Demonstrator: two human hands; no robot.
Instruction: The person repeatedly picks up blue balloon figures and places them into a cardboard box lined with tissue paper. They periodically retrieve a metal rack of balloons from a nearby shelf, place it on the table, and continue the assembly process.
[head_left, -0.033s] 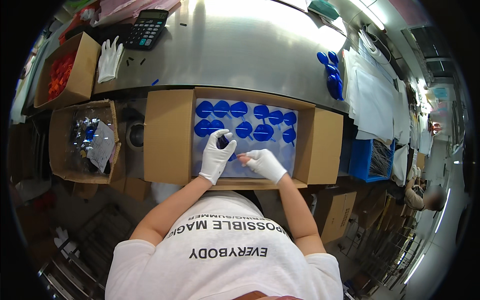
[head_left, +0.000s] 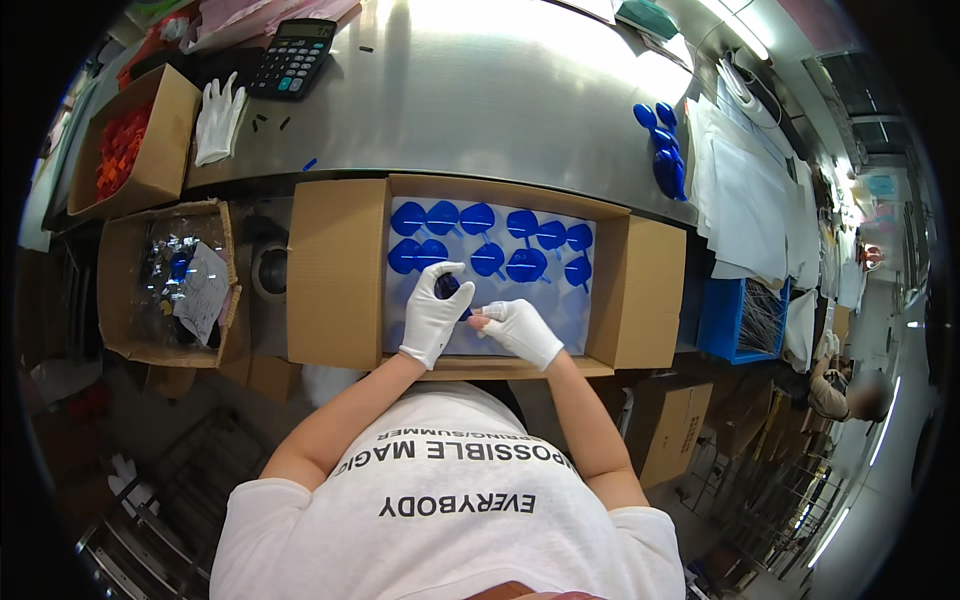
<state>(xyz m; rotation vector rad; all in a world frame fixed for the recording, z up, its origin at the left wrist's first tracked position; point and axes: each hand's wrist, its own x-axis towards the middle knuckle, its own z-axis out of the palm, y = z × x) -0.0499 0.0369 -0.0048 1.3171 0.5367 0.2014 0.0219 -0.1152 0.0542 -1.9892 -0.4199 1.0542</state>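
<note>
We hold a dark blue piece (head_left: 447, 286) in our left hand (head_left: 434, 318), which wears a white glove; its fingers and thumb are curled closely around this piece. The piece is above the open carton (head_left: 650, 290), a little toward 8 o'clock from the carton's centre. Our right hand (head_left: 525, 332), also in a white glove, comes from 5 o'clock; its thumb and finger are nearly closed, with bare skin at the tips, just beside the lower end of the piece. We cannot tell if these tips pinch it.

Inside the carton, rounded blue pieces (head_left: 526, 264) lie in 2 rows on a pale sheet, mostly toward 12 o'clock.

Around the carton, we have on the metal table (head_left: 480, 120) a calculator (head_left: 292, 62) at 11 o'clock, and at 10 o'clock an unworn white glove (head_left: 220, 122) beside a box with red pieces (head_left: 123, 150). At 2 o'clock lie shiny blue items (head_left: 667, 160). At 3 o'clock stands a blue bin (head_left: 722, 318), and at 9 o'clock a smaller carton (head_left: 130, 300) with clear plastic.
</note>
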